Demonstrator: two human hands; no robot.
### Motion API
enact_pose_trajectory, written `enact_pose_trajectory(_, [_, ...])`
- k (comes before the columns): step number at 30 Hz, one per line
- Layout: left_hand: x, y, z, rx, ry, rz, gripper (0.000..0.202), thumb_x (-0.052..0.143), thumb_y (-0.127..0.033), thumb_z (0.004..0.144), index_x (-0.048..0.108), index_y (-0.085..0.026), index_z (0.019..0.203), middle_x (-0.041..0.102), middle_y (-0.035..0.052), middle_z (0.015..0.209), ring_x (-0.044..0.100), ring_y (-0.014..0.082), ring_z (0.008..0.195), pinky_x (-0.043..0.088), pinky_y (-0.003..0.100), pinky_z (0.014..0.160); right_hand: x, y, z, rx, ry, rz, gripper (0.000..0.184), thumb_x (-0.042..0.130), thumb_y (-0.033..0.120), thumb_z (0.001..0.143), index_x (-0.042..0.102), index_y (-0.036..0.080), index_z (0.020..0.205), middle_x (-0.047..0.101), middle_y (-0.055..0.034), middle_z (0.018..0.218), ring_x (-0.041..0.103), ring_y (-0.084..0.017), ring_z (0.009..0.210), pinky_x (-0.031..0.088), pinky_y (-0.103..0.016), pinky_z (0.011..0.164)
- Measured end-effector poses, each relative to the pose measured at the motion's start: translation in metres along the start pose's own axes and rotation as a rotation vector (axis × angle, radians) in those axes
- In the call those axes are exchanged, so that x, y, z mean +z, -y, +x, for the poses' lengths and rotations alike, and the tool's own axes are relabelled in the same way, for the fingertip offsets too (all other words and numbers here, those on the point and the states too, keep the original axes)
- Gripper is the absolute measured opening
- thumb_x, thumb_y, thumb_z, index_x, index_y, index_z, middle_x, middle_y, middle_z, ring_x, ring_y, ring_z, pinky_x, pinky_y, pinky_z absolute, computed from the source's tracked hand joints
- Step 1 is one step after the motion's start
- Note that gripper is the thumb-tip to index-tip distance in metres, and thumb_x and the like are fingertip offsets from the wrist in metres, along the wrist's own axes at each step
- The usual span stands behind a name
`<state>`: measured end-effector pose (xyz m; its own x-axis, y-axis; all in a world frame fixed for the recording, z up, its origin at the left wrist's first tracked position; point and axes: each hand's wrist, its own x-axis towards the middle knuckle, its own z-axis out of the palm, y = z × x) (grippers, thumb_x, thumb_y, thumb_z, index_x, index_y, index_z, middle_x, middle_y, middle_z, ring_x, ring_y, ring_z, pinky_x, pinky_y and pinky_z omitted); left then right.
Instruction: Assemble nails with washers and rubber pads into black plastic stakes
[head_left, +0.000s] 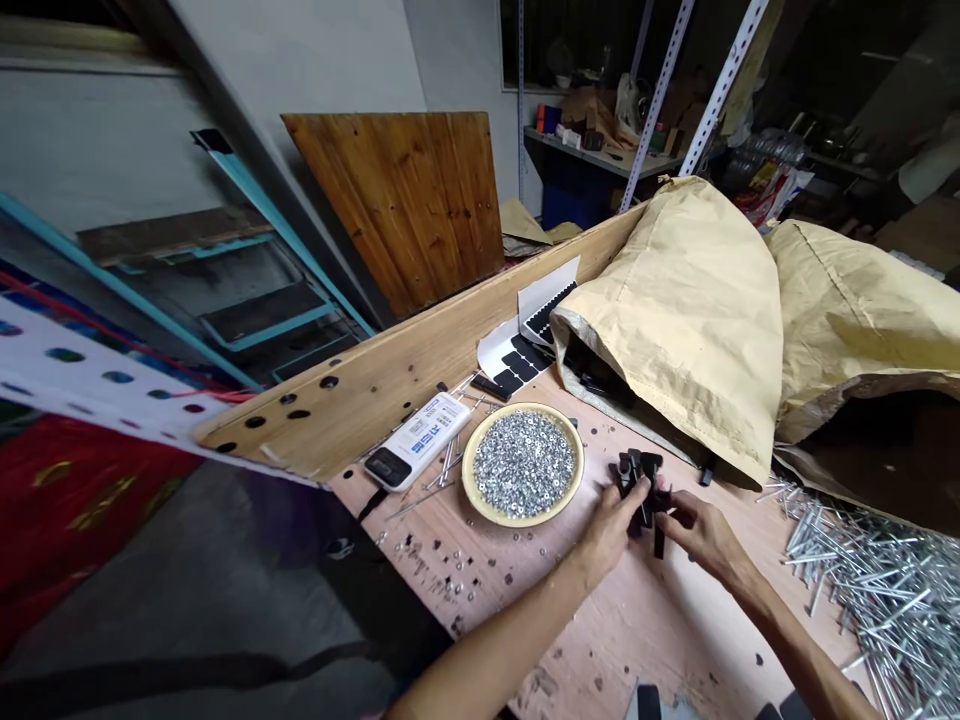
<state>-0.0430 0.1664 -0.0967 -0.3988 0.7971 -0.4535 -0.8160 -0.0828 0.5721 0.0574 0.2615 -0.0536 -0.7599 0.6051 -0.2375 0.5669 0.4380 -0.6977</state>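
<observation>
My left hand (pixel 611 525) is closed around several small black parts (pixel 637 480), which look like plastic or metal brackets, bunched just above the table. Fingers of my right hand (pixel 697 530) are bent against the right side of the same bunch, where a narrow black piece (pixel 659 540) hangs down; whether they grip it I cannot tell. To the left of my hands stands a yellow bowl (pixel 469 490) full of small silver nuts or washers. Behind them lies a large tan paper sack (pixel 690 290), its open mouth facing the bowl with black items inside.
Long silver bolts or nails (pixel 885 590) are heaped on the right, beside a second open sack (pixel 877 290). A white electronic device (pixel 420 440) lies left of the bowl. Black sticker sheets (pixel 517 365) rest by the wooden edge board (pixel 420 360). Loose nuts dot the pinkish tabletop (pixel 600 640).
</observation>
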Motion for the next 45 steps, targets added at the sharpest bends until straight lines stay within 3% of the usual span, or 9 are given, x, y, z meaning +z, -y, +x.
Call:
enact_pose_trajectory(5, [-0.003, 0.000, 0.004, -0.169, 0.115, -0.155, 0.049, 0.083, -0.043, 0.053, 0.069, -0.012, 0.089, 0.071, 0.0128, 0.094, 0.067, 0.0253, 0.085, 0.051, 0.030, 0.068, 0.005, 0.004, -0.016, 0.088, -0.097, 0.260, 0.037, 0.062, 0.053, 0.067, 0.061, 0.016, 0.070, 0.059, -0.0013, 0.060, 0.055, -0.015, 0.054, 0.043, -0.026, 0.047])
enact_pose_trajectory(11, [-0.001, 0.006, 0.000, -0.192, 0.166, -0.137, 0.061, 0.086, -0.041, 0.048, 0.066, -0.017, 0.100, 0.071, 0.0088, 0.092, 0.066, 0.0217, 0.081, 0.051, 0.030, 0.067, 0.009, 0.005, -0.010, 0.015, -0.082, 0.289, 0.050, 0.061, 0.056, 0.071, 0.063, 0.017, 0.102, 0.067, -0.0047, 0.077, 0.063, -0.020, 0.065, 0.053, -0.033, 0.058])
enact_pose_trajectory(13, [0.000, 0.007, -0.001, -0.168, 0.112, -0.111, 0.057, 0.088, -0.036, 0.042, 0.067, -0.016, 0.092, 0.070, 0.0055, 0.083, 0.065, 0.0180, 0.073, 0.051, 0.028, 0.066, 0.002, -0.006, -0.003, -0.014, -0.060, 0.177, 0.050, 0.056, 0.055, 0.076, 0.062, 0.016, 0.106, 0.068, -0.0070, 0.083, 0.064, -0.022, 0.069, 0.053, -0.035, 0.061])
enact_pose_trajectory(17, [0.002, 0.007, -0.002, -0.114, 0.020, 0.000, 0.043, 0.089, -0.031, 0.038, 0.065, -0.011, 0.068, 0.065, 0.0011, 0.061, 0.059, 0.0113, 0.053, 0.049, 0.026, 0.059, -0.016, -0.035, 0.021, 0.096, -0.406, -0.387, 0.038, 0.044, 0.041, 0.088, 0.060, 0.011, 0.105, 0.066, -0.0155, 0.088, 0.064, -0.026, 0.075, 0.049, -0.038, 0.064])
enact_pose_trajectory(21, [0.003, 0.004, -0.004, -0.099, 0.027, 0.032, 0.043, 0.088, -0.026, 0.039, 0.068, -0.011, 0.075, 0.069, 0.0047, 0.073, 0.063, 0.0139, 0.060, 0.047, 0.023, 0.056, -0.015, -0.047, 0.031, 0.183, -0.493, -0.673, 0.027, 0.040, 0.024, 0.089, 0.055, 0.012, 0.108, 0.065, -0.0164, 0.089, 0.062, -0.027, 0.075, 0.046, -0.035, 0.059])
enact_pose_trajectory(25, [0.001, 0.004, -0.003, -0.079, 0.049, 0.014, 0.043, 0.085, -0.025, 0.045, 0.069, -0.013, 0.083, 0.070, 0.0066, 0.081, 0.065, 0.0158, 0.068, 0.048, 0.024, 0.059, 0.000, -0.038, 0.004, 0.209, -0.563, -0.421, 0.034, 0.045, 0.030, 0.087, 0.051, 0.015, 0.117, 0.065, -0.0109, 0.085, 0.062, -0.023, 0.067, 0.047, -0.034, 0.056])
enact_pose_trajectory(29, [-0.001, 0.010, -0.004, -0.117, 0.088, -0.009, 0.046, 0.086, -0.028, 0.045, 0.068, -0.013, 0.085, 0.070, 0.0061, 0.081, 0.064, 0.0166, 0.070, 0.049, 0.027, 0.062, 0.028, -0.020, -0.037, 0.021, -0.614, 0.007, 0.044, 0.043, 0.042, 0.089, 0.046, 0.016, 0.125, 0.065, -0.0087, 0.089, 0.061, -0.019, 0.064, 0.052, -0.032, 0.054])
enact_pose_trajectory(35, [0.011, 0.021, -0.029, -0.108, 0.260, 0.121, 0.045, 0.088, -0.033, 0.041, 0.070, -0.011, 0.076, 0.070, 0.0045, 0.077, 0.063, 0.0158, 0.074, 0.047, 0.026, 0.073, 0.059, -0.003, -0.083, -0.128, -0.676, -0.167, 0.027, 0.042, 0.030, 0.090, 0.062, 0.022, 0.107, 0.063, -0.0083, 0.092, 0.064, -0.021, 0.082, 0.055, -0.035, 0.070])
enact_pose_trajectory(45, [0.058, 0.054, -0.065, -0.164, 0.319, 0.174, 0.037, 0.086, -0.024, 0.040, 0.070, -0.013, 0.072, 0.070, 0.0025, 0.069, 0.063, 0.0160, 0.065, 0.050, 0.028, 0.066, 0.038, -0.022, -0.143, 0.072, -0.850, 0.149, 0.038, 0.039, 0.045, 0.091, 0.056, 0.021, 0.116, 0.061, -0.0098, 0.104, 0.061, -0.021, 0.094, 0.054, -0.037, 0.079])
